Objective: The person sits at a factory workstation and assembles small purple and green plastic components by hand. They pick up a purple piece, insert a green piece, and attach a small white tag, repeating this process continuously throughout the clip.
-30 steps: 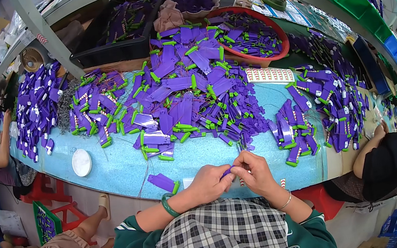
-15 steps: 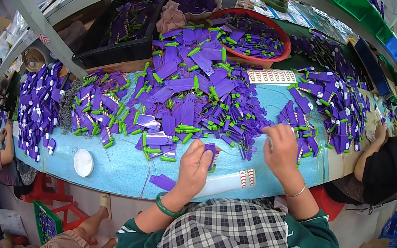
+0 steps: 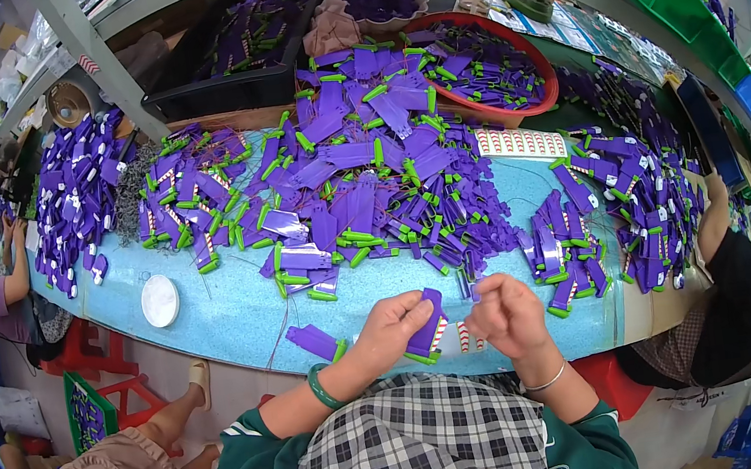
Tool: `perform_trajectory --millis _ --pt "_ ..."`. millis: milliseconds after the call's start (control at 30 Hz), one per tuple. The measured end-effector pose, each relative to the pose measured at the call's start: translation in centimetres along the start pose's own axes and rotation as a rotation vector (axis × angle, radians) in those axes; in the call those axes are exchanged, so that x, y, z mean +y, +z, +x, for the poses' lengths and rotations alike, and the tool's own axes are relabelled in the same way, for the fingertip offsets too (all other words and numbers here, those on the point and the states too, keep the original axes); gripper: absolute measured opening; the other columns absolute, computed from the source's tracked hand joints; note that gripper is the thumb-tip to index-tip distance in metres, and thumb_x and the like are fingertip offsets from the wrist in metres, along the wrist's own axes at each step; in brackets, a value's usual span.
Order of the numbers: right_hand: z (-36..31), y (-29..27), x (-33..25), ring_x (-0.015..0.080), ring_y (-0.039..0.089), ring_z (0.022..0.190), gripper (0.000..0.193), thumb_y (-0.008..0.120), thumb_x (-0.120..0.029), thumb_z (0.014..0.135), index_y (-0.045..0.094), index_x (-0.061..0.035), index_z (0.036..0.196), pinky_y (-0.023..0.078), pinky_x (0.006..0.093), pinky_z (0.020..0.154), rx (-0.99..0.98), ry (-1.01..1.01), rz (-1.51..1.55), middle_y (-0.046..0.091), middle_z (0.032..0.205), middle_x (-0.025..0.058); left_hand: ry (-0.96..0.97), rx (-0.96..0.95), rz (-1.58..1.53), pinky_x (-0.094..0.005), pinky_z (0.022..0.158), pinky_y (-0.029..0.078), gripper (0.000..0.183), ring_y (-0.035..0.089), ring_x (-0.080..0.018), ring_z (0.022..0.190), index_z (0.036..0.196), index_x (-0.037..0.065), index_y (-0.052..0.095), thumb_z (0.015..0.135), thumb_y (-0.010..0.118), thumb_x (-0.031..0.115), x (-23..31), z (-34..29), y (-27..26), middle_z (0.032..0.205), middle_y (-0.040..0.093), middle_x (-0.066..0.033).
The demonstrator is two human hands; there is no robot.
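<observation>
My left hand (image 3: pixel 391 335) pinches a flat purple plastic piece (image 3: pixel 424 325) with a bright green end and a red-and-white striped sticker along one side. Close beside it, to the right, my right hand (image 3: pixel 511 313) has its fingers curled together; whatever is between the fingertips is too small to make out. Beneath the hands, partly covered, lies a sheet with red chevron stickers (image 3: pixel 476 335). Another purple piece with a green end (image 3: pixel 314 341) rests left of my left wrist. Ahead spreads a large heap of similar purple-and-green pieces (image 3: pixel 357 204).
A white round lid or dish (image 3: pixel 159 301) sits on the blue tabletop (image 3: pixel 225 316). Behind the heap stand a black crate (image 3: pixel 215 98) and a red basin (image 3: pixel 550 79). A second sticker sheet (image 3: pixel 520 143) lies right. More piles flank both sides, with co-workers at either end.
The purple piece in my left hand has turned, showing its broad face and striped edge. My right hand has moved left and down, nearer to it. The co-worker at right has raised an arm.
</observation>
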State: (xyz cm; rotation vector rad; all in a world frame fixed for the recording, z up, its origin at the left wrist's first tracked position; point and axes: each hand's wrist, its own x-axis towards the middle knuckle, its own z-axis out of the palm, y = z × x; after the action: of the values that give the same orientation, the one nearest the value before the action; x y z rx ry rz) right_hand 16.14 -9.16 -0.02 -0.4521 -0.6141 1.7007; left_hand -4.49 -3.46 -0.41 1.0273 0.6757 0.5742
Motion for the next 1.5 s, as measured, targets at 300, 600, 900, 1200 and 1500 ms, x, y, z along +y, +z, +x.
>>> perform_trajectory --millis 300,600,900,1200,1500 --pt "0.5 1.9 -0.5 0.0168 0.061 0.091 0.063 0.064 -0.001 0.083 0.035 -0.0059 0.138 0.052 0.0291 0.078 0.422 -0.077 -0.241 0.06 0.096 0.0085 0.202 0.112 0.162 -0.024 0.072 0.048 0.019 0.057 -0.0075 0.079 0.098 -0.001 0.063 0.094 0.055 0.015 0.7 0.3 0.2 0.087 0.062 -0.0029" --pt "-2.3 -4.6 -5.1 0.0093 0.057 0.076 0.038 0.06 0.002 0.085 0.053 -0.0002 0.122 0.048 0.024 0.065 0.516 -0.133 -1.007 0.058 0.091 0.0021 0.311 -0.123 1.239 -0.0373 0.061 0.048 0.034 0.062 -0.0276 0.076 0.109 0.003 0.054 0.079 0.067 0.014 5.3 -4.2 -5.9 0.081 0.06 -0.0089" --pt "-2.8 -2.4 -6.2 0.0336 0.058 0.097 0.04 0.072 -0.004 0.07 0.06 -0.002 0.108 0.047 0.0384 0.083 0.4 -0.267 -1.947 0.061 0.105 0.0149 0.373 -0.134 1.859 -0.0351 0.051 0.047 0.027 0.061 -0.0217 0.062 0.097 0.006 0.056 0.071 0.061 0.008 4.0 -8.6 -9.4 0.07 0.055 -0.0045" --pt "-2.0 0.8 0.7 0.0239 0.055 0.083 0.02 0.073 -0.011 0.068 0.064 -0.0072 0.085 0.046 0.0379 0.071 0.042 -0.014 -2.053 0.058 0.085 0.005 0.675 0.095 1.273 -0.0295 0.056 0.047 0.028 0.058 -0.0204 0.064 0.103 0.002 0.062 0.075 0.061 0.0 7.2 -8.4 -7.1 0.074 0.055 -0.0081" --pt "0.4 1.1 4.4 0.0238 0.056 0.073 0.014 0.072 -0.01 0.068 0.063 -0.0077 0.079 0.047 0.0357 0.064 0.058 -0.294 -1.946 0.058 0.078 0.0042 0.181 0.005 -0.002 -0.0264 0.08 0.048 0.043 0.056 -0.0125 0.093 0.128 0.001 0.042 0.087 0.056 -0.003 0.7 -1.8 -0.1 0.11 0.054 -0.0096"
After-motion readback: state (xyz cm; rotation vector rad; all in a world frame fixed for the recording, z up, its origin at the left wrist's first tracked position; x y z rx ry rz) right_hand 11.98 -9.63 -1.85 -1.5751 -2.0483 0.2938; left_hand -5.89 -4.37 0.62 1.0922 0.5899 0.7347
